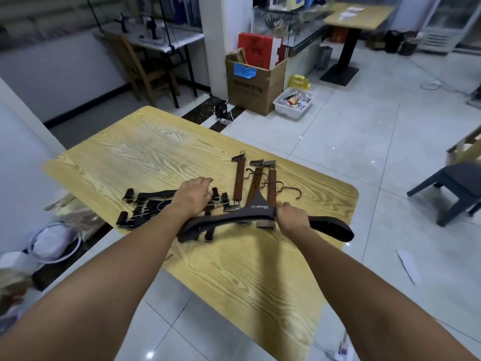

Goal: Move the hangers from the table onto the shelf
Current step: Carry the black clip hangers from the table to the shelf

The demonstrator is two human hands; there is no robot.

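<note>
View from a head-worn camera looking down at a person's two bare arms reaching over a pale wood-grain table (145, 152). Every hanger in view is on or just above this table, so by the look of it the task is at its start, and no shelf that could receive them can be made out. The right hand (292, 220) has its fingers wrapped round a broad dark coat hanger (234, 220), gripping it right of its middle. That hanger runs across the near side of the pile, and its right end reaches past the table's edge. The left hand (194, 198) rests on a jumble of black clip hangers (145, 207) with its fingers bent downward; whether they have closed on one cannot be told. Just beyond the hands lie several brown wooden clip hangers (256, 183) with metal hooks, overlapping one another, and these will likely need untangling. Around the table is a tiled floor holding a cardboard box (255, 87), a white tub (292, 104) of small packets beside it, a grey chair (453, 188) to the right and a white plastic bag (52, 243) on the left.
</note>
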